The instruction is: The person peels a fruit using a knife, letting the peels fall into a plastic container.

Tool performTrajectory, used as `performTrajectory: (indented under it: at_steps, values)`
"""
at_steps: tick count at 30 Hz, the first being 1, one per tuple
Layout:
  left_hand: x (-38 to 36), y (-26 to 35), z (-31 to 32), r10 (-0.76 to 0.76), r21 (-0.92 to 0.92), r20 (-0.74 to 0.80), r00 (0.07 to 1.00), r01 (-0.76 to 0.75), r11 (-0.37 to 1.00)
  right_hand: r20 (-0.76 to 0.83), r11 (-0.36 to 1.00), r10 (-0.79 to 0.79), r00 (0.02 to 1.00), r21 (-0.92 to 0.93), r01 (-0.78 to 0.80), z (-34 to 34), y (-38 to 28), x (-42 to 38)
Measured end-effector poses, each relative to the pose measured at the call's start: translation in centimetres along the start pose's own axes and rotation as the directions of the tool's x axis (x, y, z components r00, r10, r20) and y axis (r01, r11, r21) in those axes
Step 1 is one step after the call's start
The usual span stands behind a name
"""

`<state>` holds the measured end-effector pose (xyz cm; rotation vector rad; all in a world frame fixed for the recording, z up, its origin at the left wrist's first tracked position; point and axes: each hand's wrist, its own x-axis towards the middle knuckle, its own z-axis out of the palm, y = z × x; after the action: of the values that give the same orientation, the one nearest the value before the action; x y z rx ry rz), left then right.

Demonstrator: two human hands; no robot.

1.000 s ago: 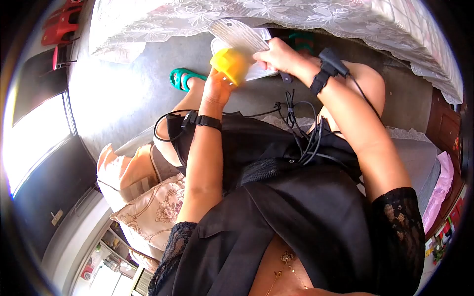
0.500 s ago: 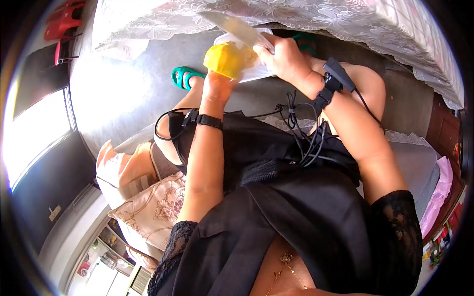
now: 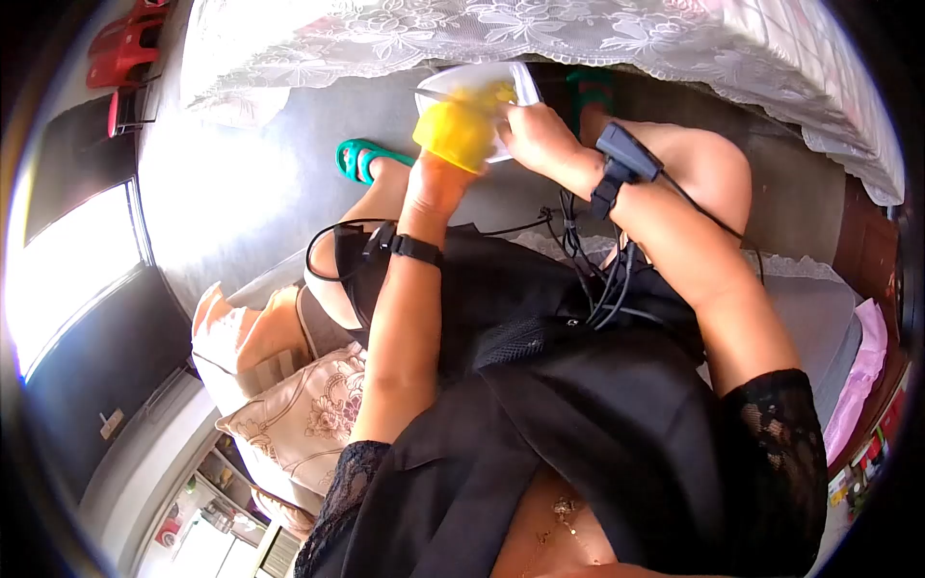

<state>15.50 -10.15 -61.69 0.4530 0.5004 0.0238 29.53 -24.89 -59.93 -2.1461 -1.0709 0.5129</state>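
Note:
My left hand (image 3: 441,181) holds a yellow piece of fruit (image 3: 453,133) from below, its fingers mostly hidden behind it. My right hand (image 3: 540,137) is closed round the handle of a knife, just right of the fruit. The knife's blade (image 3: 431,94) is blurred and seen nearly edge-on, lying across the top of the fruit. Behind and beneath both hands is a white plastic container (image 3: 523,85), with blurred yellow pieces showing inside.
A lace-covered table (image 3: 540,34) spans the top. Green sandals (image 3: 358,162) are on the grey floor. Black cables (image 3: 609,279) hang over my lap. A floral cushion (image 3: 313,405) lies at the left, with red chairs (image 3: 123,60) at the upper left.
The knife has come down from its raised, tilted position onto the top of the fruit. My right hand has moved slightly down and left, and the fruit slightly right and down.

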Motion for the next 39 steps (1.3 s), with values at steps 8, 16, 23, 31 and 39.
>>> performTrajectory:
  at_steps: [8, 16, 23, 31, 39]
  values:
    - [0.1, 0.6, -1.7, 0.134, 0.093, -0.252, 0.958, -0.114, 0.989, -0.019, 0.987, 0.156, 0.988, -0.046, -0.157, 0.6, 1.6, 0.7]
    - [-1.0, 1.9, 0.3, 0.248, 0.161, -0.048, 0.967, -0.238, 0.958, -0.119, 0.987, 0.052, 0.991, 0.159, -0.033, -2.1, -0.5, 0.3]
    - [-1.7, 2.2, 2.3, 0.236, 0.135, 0.017, 0.972, -0.236, 0.962, -0.167, 0.972, -0.144, 0.975, 0.159, 0.171, -2.9, -2.2, -1.1]
    - [-2.5, 2.2, 3.4, 0.164, 0.268, -0.099, 0.981, -0.132, 0.954, -0.191, 0.951, -0.307, 0.932, -0.019, 0.309, -3.0, -2.6, -1.7]
    - [-1.5, 1.1, -0.4, 0.185, 0.205, 0.015, 0.983, -0.184, 0.961, -0.185, 0.912, -0.409, 0.893, -0.066, 0.404, -3.1, -3.5, -2.0]
